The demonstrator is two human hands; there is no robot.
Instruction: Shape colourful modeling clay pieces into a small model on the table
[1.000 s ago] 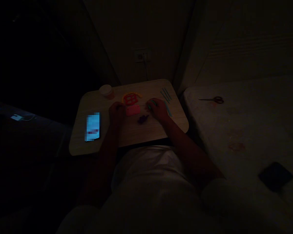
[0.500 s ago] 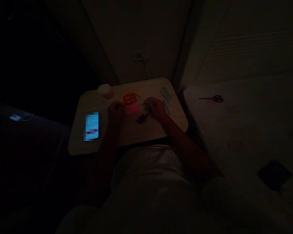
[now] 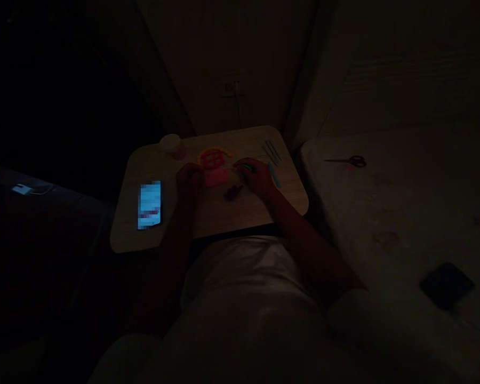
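Note:
The scene is very dark. My left hand (image 3: pixel 189 178), fingers curled, rests at the left edge of a flat pink piece (image 3: pixel 216 177); anything inside it is hidden. On the other side, my right hand (image 3: pixel 258 177) is closed around a small green piece (image 3: pixel 248 167), partly covered by the fingers. Behind the pink piece lies a red window-like grid (image 3: pixel 213 159), with a yellow arc (image 3: pixel 226 152) curving round its back. A dark purple piece (image 3: pixel 232 192) sits in front, between my forearms. Right of my right hand lies a light blue strip (image 3: pixel 274 175).
Several thin teal strips (image 3: pixel 271 153) lie at the back right of the small wooden table (image 3: pixel 220 221). A lidded tub (image 3: pixel 173 146) stands back left, and a lit phone (image 3: pixel 149 205) lies front left. Scissors (image 3: pixel 346 160) and a dark square object (image 3: pixel 447 286) rest on the pale surface rightward.
My right hand's fingers have shifted slightly left and back, a little away from the purple piece. My left hand stays nearly still. The view has moved slightly and dimmed.

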